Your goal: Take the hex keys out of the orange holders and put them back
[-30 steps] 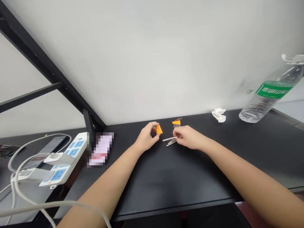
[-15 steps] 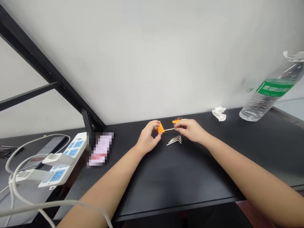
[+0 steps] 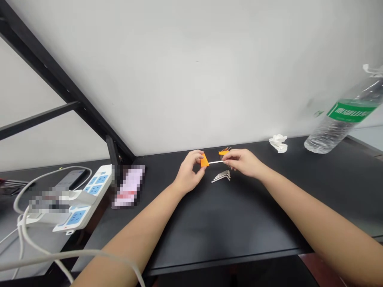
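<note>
My left hand [image 3: 191, 171] pinches an orange hex key holder [image 3: 204, 160] between thumb and fingers. A silver hex key [image 3: 216, 162] runs from the holder's right side to my right hand [image 3: 241, 161], whose thumb and fingers are closed on its other end. How deep the key sits in the holder is hidden. Below the hands, several silver L-shaped hex keys [image 3: 222, 175] lie nested on the black table [image 3: 233, 223]. Behind my right hand is a second orange holder [image 3: 223, 152] with several thin keys in it, partly covered by the fingers.
A crumpled white tissue [image 3: 278, 143] and a large plastic bottle [image 3: 338, 121] with a green label are at the right. To the left are a blurred-out phone-like object [image 3: 129, 186], a white power strip [image 3: 86, 203], cables [image 3: 25, 235] and a black metal frame [image 3: 89, 117].
The view has shifted slightly, moving everything a little to the right. Both hands keep their hold on the holder and the key, with almost no visible change between them.
</note>
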### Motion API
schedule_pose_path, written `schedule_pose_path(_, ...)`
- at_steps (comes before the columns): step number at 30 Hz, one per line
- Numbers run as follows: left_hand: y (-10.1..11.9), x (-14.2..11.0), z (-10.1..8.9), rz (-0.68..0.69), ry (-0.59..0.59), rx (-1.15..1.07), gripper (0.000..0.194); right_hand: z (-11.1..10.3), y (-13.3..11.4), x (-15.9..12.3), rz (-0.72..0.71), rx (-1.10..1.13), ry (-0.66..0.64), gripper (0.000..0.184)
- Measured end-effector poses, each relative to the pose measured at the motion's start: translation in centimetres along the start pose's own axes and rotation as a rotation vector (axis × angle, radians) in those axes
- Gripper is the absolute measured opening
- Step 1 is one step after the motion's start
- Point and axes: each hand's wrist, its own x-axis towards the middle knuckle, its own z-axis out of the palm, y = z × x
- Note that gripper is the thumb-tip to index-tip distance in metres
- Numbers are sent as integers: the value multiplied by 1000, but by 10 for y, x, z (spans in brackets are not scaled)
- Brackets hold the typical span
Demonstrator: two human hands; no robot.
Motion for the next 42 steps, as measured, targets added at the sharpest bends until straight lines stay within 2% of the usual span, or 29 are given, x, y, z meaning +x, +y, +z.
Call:
schedule_pose_path(5,7,0,1,40,2,23,31,-10,1,0,88,150,-117,20)
schedule_pose_path(9,19,0,4,59,-44,29,31,-12,0,-2,118,234,-202,23)
schedule_pose_path(12,28,-2,9,60,-96,43,32,-1,-6,-5,140,324,-274,24)
schedule_pose_path(17,34,-5,11,19,-182,69,36,25,-15,-9,172,459,-298,29)
schedule_pose_path(20,32,-6,11,20,-192,149,40,31,-15,-10,206,469,-283,27)
schedule_pose_path(24,27,-6,10,-15,-210,255,57,35,-14,-10,236,475,-270,29)
schedule_pose_path(27,22,-6,9,-85,-236,286,54,34,-16,-10,200,300,-257,27)
schedule_pose_path(31,13,-5,6,-234,-202,291,48,20,-15,-10,-89,-348,-134,14)
schedule_pose_path(33,9,-3,3,-266,-181,300,49,14,-12,-11,-213,-602,-188,8)
schedule_pose_path(34,7,-3,2,-274,-175,306,50,12,-10,-11,-231,-685,-239,9)
schedule_pose_path(38,4,-2,0,-276,-184,352,50,20,-9,-15,-212,-889,-340,14)
schedule_pose_path(42,4,-2,0,-246,-187,357,50,26,-17,-18,-180,-891,-353,9)
